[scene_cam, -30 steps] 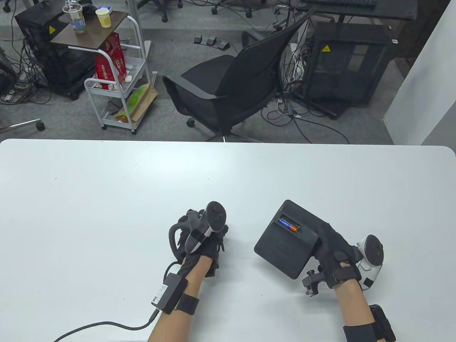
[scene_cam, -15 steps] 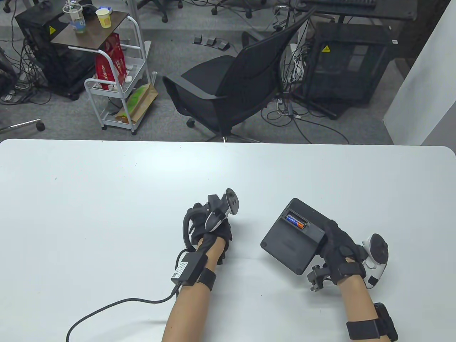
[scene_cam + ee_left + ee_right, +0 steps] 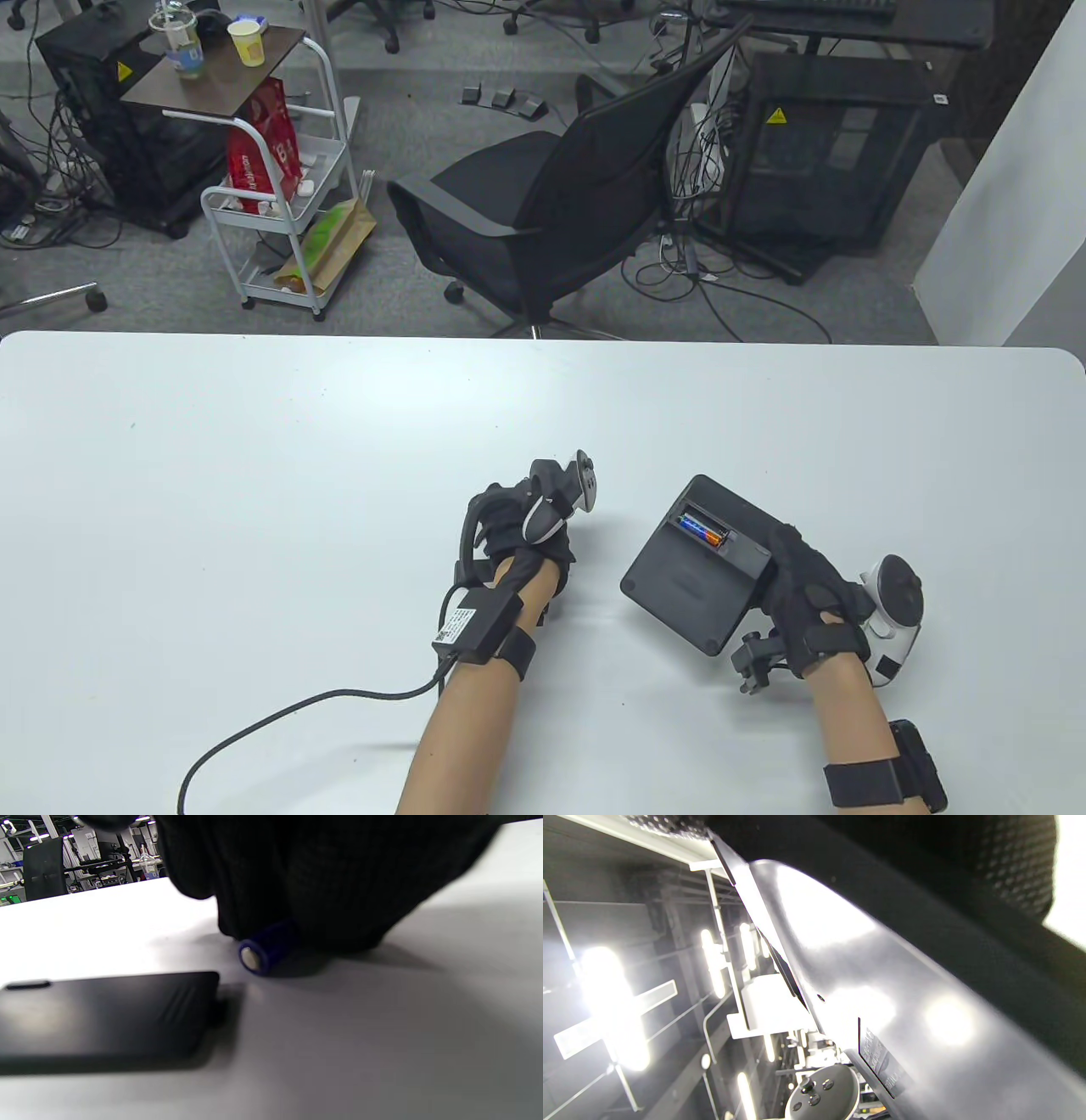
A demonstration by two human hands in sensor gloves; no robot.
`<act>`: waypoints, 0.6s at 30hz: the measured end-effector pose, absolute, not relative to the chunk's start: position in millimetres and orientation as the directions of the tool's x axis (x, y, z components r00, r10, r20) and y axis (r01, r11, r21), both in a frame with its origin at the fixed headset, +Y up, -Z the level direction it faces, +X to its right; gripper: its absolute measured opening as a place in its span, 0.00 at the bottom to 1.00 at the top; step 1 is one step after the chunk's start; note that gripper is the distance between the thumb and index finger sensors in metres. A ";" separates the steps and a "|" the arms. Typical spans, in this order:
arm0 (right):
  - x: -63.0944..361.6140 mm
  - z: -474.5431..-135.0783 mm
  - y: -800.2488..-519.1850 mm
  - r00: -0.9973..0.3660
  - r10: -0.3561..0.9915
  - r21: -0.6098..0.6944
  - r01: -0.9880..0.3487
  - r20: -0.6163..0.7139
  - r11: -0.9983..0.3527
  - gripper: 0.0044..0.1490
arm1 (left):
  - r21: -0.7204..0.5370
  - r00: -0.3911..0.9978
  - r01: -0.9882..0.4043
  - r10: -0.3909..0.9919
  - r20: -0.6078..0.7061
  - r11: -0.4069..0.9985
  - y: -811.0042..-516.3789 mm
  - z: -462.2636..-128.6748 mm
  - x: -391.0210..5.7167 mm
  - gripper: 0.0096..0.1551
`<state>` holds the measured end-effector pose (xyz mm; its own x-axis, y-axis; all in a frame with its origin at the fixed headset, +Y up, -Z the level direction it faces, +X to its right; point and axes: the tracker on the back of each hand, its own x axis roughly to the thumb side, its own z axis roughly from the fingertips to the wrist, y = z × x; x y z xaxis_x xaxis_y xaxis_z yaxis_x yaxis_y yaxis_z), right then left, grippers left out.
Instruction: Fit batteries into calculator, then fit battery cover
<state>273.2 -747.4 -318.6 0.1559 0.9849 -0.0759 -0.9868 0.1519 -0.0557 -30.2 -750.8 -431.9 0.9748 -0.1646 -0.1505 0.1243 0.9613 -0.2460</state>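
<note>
My right hand [image 3: 806,594] grips the black calculator [image 3: 687,594] by its right edge and holds it tilted, back side up. Its open battery compartment holds one blue and orange battery [image 3: 704,532]. In the right wrist view the calculator's glossy face [image 3: 882,1005] fills the frame under my gloved fingers [image 3: 967,878]. My left hand [image 3: 517,543] rests on the table left of the calculator. In the left wrist view its fingers [image 3: 322,891] close over a blue battery [image 3: 265,950] lying on the table. The flat black battery cover [image 3: 106,1018] lies just beside it.
The white table [image 3: 254,509] stretches wide to the left and far side. A black cable [image 3: 297,713] runs from my left wrist toward the near edge. A black office chair [image 3: 551,212] and a white cart [image 3: 280,212] stand beyond the far edge.
My left hand has moved forward and to the right and rolled onto its side. My right hand has shifted the calculator slightly away and then held it still.
</note>
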 end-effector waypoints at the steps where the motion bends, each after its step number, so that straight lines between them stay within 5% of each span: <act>1: 273.3 -318.5 -747.4 0.156 0.985 -0.056 -0.987 -0.076 0.152 0.37 | -0.246 0.976 0.118 -0.158 -0.149 0.962 -751.0 -432.9 -30.8 0.36; 7: 270.5 -316.6 -743.5 0.164 0.984 -0.034 -0.986 -0.071 0.162 0.37 | -0.147 0.990 0.007 -0.027 -0.139 0.989 -723.9 -427.6 -44.5 0.39; 12: 268.1 -315.4 -741.9 0.162 0.985 -0.020 -0.987 -0.065 0.161 0.37 | -0.026 0.958 -0.276 0.273 -0.086 0.961 -676.7 -407.1 -62.7 0.42; 18: 264.4 -314.6 -743.0 0.181 0.981 0.003 -0.983 -0.076 0.182 0.37 | 0.073 0.852 -0.523 0.523 0.015 0.849 -651.8 -372.4 -77.9 0.28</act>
